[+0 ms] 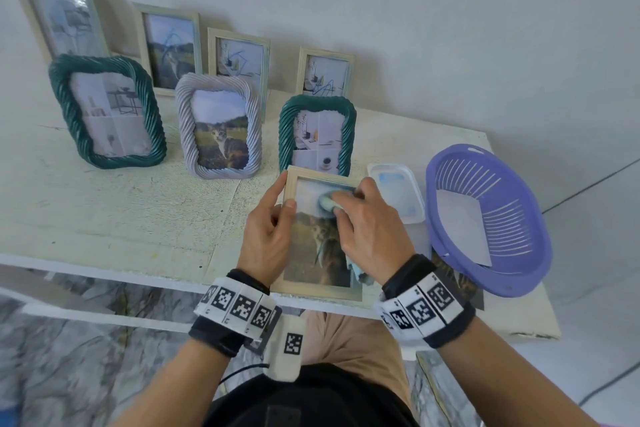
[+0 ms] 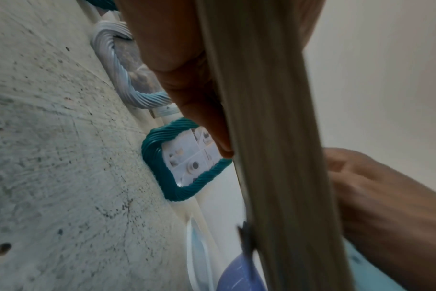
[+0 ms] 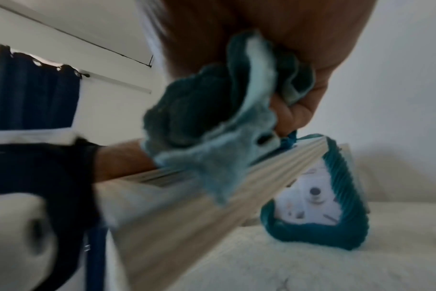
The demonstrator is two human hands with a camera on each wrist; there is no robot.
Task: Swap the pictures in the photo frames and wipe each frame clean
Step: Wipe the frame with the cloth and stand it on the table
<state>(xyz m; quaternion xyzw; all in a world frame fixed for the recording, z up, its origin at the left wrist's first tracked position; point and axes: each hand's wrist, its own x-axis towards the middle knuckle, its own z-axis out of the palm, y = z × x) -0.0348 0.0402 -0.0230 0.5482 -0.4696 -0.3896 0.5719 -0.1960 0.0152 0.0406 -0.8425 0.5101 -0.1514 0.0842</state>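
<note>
Wiping step, judged underway: wood frame (image 1: 320, 236) w/ cat picture held tilted above the worktop (image 1: 138, 218) front edge, just in front of the small green frame (image 1: 317, 135).

- Left hand (image 1: 268, 236): grip closed round the wood frame's left rail, thumb on the front, fingers behind. Prob. there to steady it vs. rubbing pressure.
- Right hand (image 1: 370, 229): grip bunched tight on a blue cloth (image 1: 327, 203), pressing it on the glass near the top; a loose corner hangs off the frame's right side. Wadded prob. so the fingers push through a firm pad.
- White tray (image 1: 398, 194): right of wood frame, on worktop; contents unclear.
- Purple basket (image 1: 491, 218): right of tray, paper sheet inside, overhanging the worktop edge.
- Lilac frame (image 1: 218, 128), large green frame (image 1: 107, 111): left of small green frame, standing upright.
- 4 pale frames (image 1: 239, 55): behind, propped vs. wall (image 1: 415, 10), prob. kept out of the way.

Which frames are already wiped: cannot tell.
</note>
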